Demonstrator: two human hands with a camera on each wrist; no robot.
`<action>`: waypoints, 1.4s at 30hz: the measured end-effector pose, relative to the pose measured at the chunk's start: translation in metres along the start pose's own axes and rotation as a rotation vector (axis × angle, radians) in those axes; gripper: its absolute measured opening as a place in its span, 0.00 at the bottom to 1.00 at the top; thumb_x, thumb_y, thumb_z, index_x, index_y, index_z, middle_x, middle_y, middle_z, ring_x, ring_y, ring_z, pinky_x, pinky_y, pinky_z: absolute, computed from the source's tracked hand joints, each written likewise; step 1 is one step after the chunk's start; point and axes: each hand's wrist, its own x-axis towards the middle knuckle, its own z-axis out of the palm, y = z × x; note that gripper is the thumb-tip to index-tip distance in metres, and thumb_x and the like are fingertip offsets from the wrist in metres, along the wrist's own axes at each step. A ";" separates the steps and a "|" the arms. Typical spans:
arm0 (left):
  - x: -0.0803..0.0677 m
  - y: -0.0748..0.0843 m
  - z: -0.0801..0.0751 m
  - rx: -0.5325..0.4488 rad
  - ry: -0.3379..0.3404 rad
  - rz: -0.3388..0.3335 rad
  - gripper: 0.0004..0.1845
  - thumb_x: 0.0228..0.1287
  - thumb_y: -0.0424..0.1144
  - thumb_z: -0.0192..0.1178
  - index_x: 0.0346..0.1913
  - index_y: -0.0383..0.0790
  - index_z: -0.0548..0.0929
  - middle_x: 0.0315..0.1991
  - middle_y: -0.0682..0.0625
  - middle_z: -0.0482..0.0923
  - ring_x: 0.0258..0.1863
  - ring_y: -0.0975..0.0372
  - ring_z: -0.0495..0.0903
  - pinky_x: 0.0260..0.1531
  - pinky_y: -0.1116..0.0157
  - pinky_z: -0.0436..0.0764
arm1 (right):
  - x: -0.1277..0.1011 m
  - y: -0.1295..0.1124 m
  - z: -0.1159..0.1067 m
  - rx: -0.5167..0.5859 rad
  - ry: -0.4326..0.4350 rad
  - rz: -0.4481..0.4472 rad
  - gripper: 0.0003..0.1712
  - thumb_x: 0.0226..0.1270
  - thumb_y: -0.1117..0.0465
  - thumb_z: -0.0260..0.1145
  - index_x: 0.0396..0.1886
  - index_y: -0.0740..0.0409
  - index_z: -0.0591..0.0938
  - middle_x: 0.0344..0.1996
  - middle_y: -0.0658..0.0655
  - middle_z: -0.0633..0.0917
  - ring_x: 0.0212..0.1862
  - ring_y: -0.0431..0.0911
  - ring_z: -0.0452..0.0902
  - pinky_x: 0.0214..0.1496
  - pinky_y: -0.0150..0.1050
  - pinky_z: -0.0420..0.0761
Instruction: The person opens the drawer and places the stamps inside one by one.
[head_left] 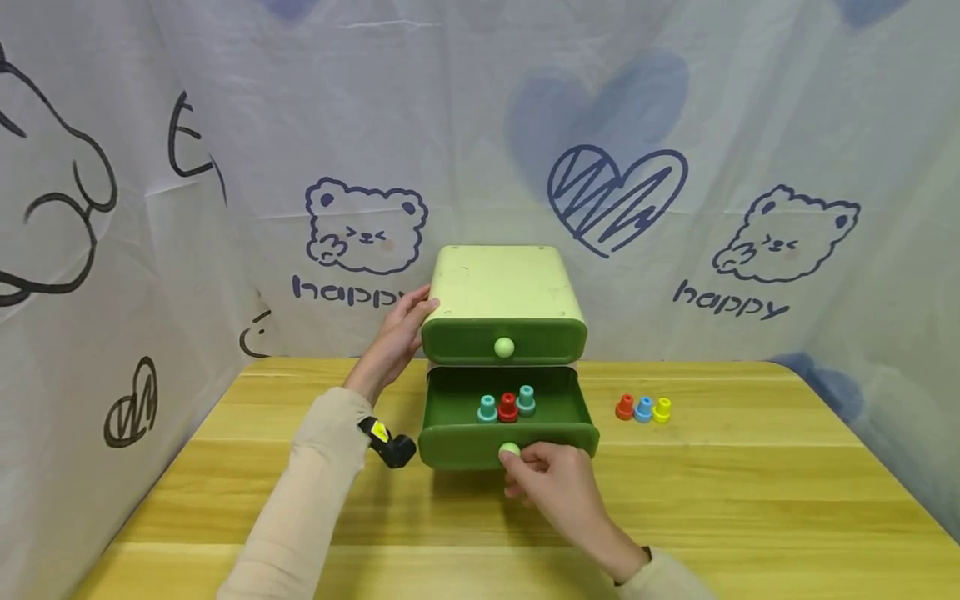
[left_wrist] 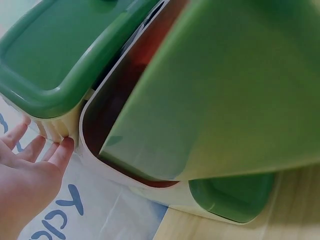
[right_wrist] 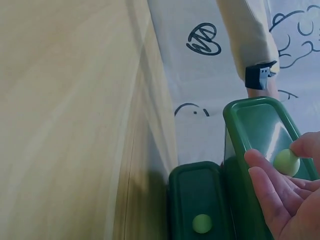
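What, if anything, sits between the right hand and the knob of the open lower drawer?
Nothing visible: the right hand already has its fingertips on the lower drawer's knob, pinching it.

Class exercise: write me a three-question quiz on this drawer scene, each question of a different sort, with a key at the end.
1. True or false: the lower drawer is open.
2. How many pegs lie in that drawer? A) two B) three C) five
3. What does the right hand pinch?

Key
1. True; the upper drawer is closed.
2. B; three more pegs stand on the table.
3. The lower drawer's knob; the left hand rests flat against the cabinet.
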 end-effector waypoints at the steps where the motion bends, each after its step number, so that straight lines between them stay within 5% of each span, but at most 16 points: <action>1: 0.000 0.000 0.000 0.002 -0.001 0.001 0.36 0.71 0.42 0.51 0.75 0.34 0.50 0.75 0.41 0.48 0.71 0.52 0.55 0.65 0.60 0.66 | 0.002 0.001 0.000 -0.002 0.001 0.002 0.16 0.63 0.55 0.70 0.24 0.64 0.85 0.17 0.50 0.84 0.21 0.51 0.83 0.19 0.38 0.82; 29: -0.001 0.001 0.002 0.016 0.017 -0.018 0.35 0.71 0.41 0.51 0.75 0.36 0.50 0.74 0.41 0.49 0.70 0.52 0.56 0.65 0.59 0.67 | 0.051 0.005 0.003 0.139 0.003 0.139 0.11 0.62 0.61 0.69 0.33 0.69 0.84 0.25 0.60 0.86 0.28 0.50 0.85 0.26 0.39 0.85; 42: 0.001 -0.001 0.002 -0.014 0.034 -0.008 0.35 0.71 0.41 0.51 0.75 0.35 0.51 0.74 0.41 0.51 0.69 0.52 0.59 0.64 0.61 0.68 | 0.071 0.013 0.005 0.092 0.001 0.081 0.08 0.62 0.64 0.69 0.31 0.68 0.84 0.23 0.59 0.86 0.27 0.50 0.85 0.27 0.44 0.85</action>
